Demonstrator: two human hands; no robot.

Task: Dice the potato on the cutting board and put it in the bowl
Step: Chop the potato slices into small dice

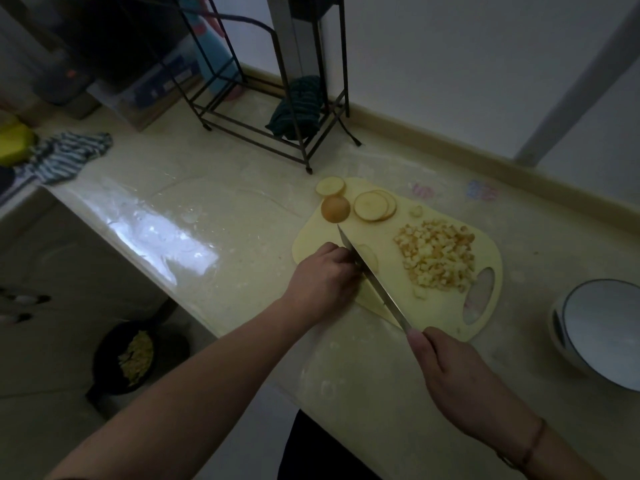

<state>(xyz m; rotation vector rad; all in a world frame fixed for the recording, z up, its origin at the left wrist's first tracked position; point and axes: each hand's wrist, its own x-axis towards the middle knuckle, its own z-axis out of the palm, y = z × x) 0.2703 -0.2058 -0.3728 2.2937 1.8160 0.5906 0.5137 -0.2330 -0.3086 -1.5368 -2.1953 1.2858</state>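
A pale yellow cutting board (446, 223) lies on the counter. A heap of diced potato (437, 259) covers its right part. Round potato slices (373, 205) and a brown end piece (335, 209) lie at its far end. My left hand (320, 277) presses down on potato slices (367, 256) at the board's left edge, fingers curled over them. My right hand (460, 379) grips the handle of a knife (372, 277), whose blade rests against the left hand's fingers, cutting into the slices. A white bowl (604, 336) with a dark rim stands to the right of the board.
A black wire rack (277, 133) with a dark folded cloth (299, 109) stands behind the board. A striped towel (69, 155) lies at the counter's far left. Below the counter edge, a black pan (136, 356) holds yellow scraps. The wall runs along the right.
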